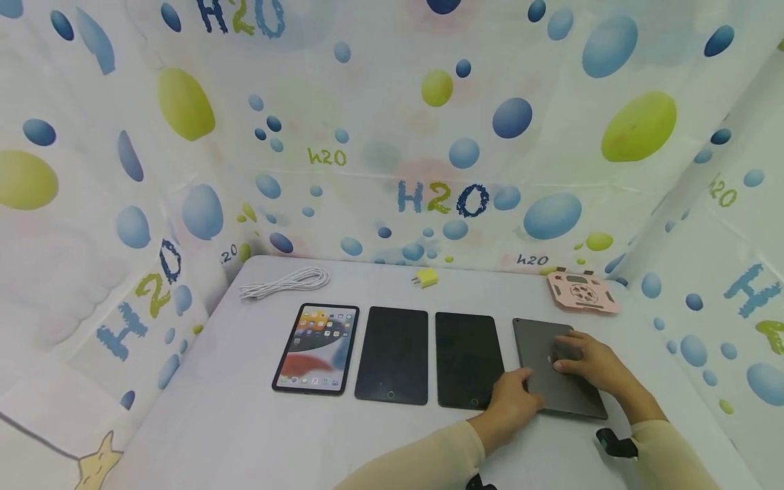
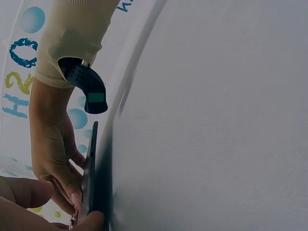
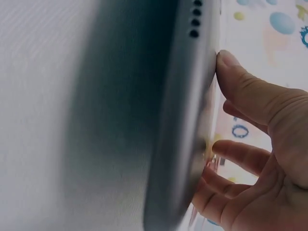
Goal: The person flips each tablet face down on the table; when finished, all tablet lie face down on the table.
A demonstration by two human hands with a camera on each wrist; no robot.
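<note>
A dark grey tablet (image 1: 542,354) lies back side up at the right end of a row of tablets. At its lower left corner my left hand (image 1: 511,406) grips the edge, its thumb along the bottom side. My right hand (image 1: 591,364) rests thumb and fingertips on the upper right part of its back, fingers loosely bent. In the left wrist view the tablet (image 2: 90,168) appears edge-on between my left fingers (image 2: 24,192) and my right hand (image 2: 50,149). The right wrist view shows the tablet's edge (image 3: 183,120) with speaker holes, beside my right hand (image 3: 269,144).
Left of the grey tablet lie two black-screened tablets (image 1: 468,354) (image 1: 393,354) and one with a lit screen (image 1: 317,347). Behind them are a coiled white cable (image 1: 288,282), a yellow plug (image 1: 425,278) and a pink stand (image 1: 582,292). Patterned curtains (image 1: 380,122) enclose the table.
</note>
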